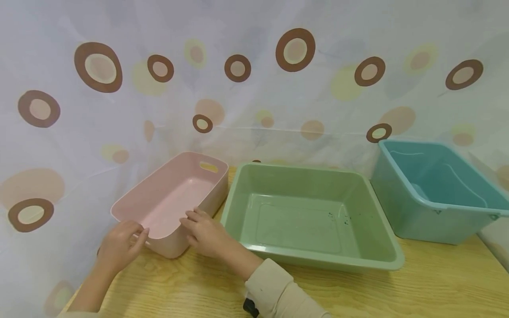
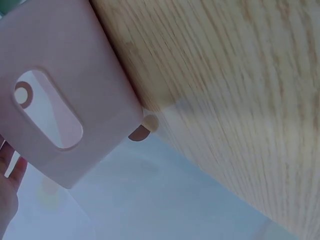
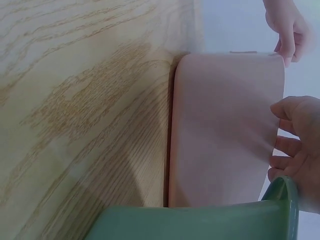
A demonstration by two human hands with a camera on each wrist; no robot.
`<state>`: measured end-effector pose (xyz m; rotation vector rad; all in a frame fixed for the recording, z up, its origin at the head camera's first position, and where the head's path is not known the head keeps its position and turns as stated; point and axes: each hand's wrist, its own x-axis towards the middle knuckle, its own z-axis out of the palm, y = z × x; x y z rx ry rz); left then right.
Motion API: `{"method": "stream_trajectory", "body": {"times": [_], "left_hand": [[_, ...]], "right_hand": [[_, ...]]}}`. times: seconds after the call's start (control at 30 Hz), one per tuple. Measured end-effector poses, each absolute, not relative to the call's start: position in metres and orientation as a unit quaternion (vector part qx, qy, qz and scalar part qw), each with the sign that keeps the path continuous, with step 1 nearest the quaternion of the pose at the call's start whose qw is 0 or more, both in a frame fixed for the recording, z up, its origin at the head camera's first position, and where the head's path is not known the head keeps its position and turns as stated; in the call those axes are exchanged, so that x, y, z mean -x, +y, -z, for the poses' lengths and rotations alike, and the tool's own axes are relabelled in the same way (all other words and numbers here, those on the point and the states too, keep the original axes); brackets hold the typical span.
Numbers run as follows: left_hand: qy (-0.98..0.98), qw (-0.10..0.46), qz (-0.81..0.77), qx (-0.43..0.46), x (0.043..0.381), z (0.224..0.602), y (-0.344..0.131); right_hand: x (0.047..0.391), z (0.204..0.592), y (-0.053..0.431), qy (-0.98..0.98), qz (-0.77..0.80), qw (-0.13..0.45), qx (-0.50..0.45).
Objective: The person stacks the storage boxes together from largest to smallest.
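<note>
A pink plastic bin with a handle slot in each end stands on the table at the left. At its near end my left hand pinches the rim above the slot, thumb and bent fingers at the edge. My right hand is at the bin's right long side. Its loosely bent fingers are spread along the rim and its thumb overlaps the outer wall in the right wrist view. In the left wrist view, the near end wall and its slot show close up.
A wide green tray stands right of the pink bin, close beside my right forearm. Farther right is a deeper blue-green tub. All three stand on a wood-grain table. A white sheet with printed circles hangs behind and along the left.
</note>
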<state>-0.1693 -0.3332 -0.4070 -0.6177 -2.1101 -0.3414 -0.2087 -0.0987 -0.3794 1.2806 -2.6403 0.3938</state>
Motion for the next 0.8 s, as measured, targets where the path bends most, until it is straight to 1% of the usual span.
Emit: {"method": "stream_trajectory", "body": {"times": [0.4, 0.8], "left_hand": [[-0.860, 0.444, 0.145, 0.205, 0.158, 0.409, -0.345], [-0.873, 0.428, 0.151, 0.180, 0.150, 0.406, -0.352]], "right_hand": [[0.209, 0.379, -0.101, -0.901, -0.120, 0.069, -0.411], [0.209, 0.379, -0.101, -0.905, -0.115, 0.073, -0.403]]}}
